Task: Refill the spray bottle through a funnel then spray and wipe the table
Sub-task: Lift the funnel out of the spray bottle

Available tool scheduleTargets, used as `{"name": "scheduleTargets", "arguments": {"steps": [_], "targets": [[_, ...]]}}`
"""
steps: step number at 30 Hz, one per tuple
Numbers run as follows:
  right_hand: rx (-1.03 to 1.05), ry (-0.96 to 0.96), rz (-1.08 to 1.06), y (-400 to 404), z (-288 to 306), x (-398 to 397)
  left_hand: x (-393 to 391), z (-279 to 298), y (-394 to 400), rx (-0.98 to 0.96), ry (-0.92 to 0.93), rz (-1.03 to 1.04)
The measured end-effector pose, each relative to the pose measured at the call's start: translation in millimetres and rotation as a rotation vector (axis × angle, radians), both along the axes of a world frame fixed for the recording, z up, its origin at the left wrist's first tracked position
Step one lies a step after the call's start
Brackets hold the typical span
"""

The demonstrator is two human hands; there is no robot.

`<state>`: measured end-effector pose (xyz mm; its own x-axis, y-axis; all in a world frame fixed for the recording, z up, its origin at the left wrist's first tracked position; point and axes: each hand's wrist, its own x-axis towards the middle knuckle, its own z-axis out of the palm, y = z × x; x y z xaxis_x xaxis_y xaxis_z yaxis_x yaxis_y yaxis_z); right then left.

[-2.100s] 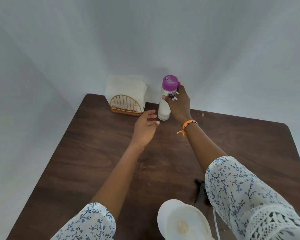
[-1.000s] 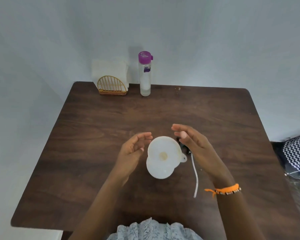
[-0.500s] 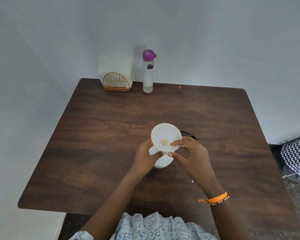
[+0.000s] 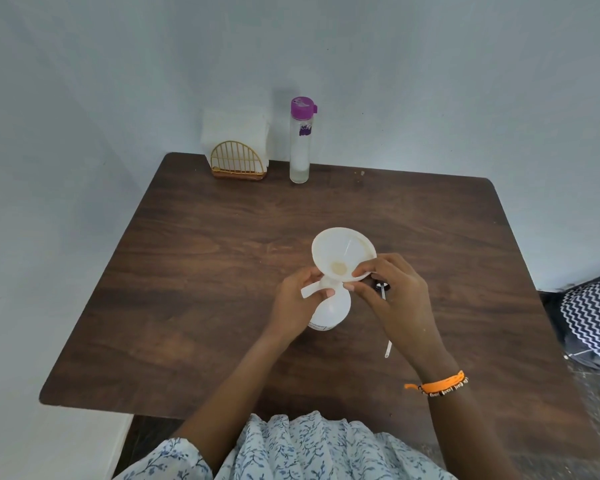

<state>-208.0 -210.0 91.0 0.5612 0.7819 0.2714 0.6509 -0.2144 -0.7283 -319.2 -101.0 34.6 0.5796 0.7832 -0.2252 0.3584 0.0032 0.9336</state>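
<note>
My left hand [image 4: 297,306] is gripping the white spray bottle [image 4: 331,311] on the counter [image 4: 194,271], while my right hand's [image 4: 392,292] fingers are pinching the tilted funnel's [image 4: 342,254] rim.

It looked to me like a plain room in a home: I saw a dark wood bench [image 4: 222,258] pushed into a bare pale-blue wall corner, a gold wire napkin holder [image 4: 238,163] with paper napkins [image 4: 234,128], and a zigzag-patterned fabric [image 4: 593,317] on the floor.
</note>
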Motion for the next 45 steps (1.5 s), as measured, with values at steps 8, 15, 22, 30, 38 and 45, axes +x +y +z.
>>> {"name": "scheduleTargets", "arguments": {"steps": [8, 15, 22, 30, 38, 45], "targets": [[0.026, 0.016, -0.008, 2, -9, 0, -1, -3, 1, -0.002, -0.014, -0.006], [0.039, -0.015, 0.015, 2, -11, -1, 0, -4, 2, -0.003, -0.007, -0.004], [0.002, -0.068, 0.069, 1, -16, -3, -1, 5, 0, -0.015, -0.071, 0.006], [-0.036, -0.178, 0.072, 1, -17, -3, -1, 3, 1, -0.048, -0.085, 0.003], [0.021, -0.110, 0.072, 0, -18, -2, 0, 5, 5, -0.067, -0.093, -0.022], [0.018, -0.101, 0.083, 2, -16, 8, -1, 11, 9, -0.077, -0.102, -0.085]]}}
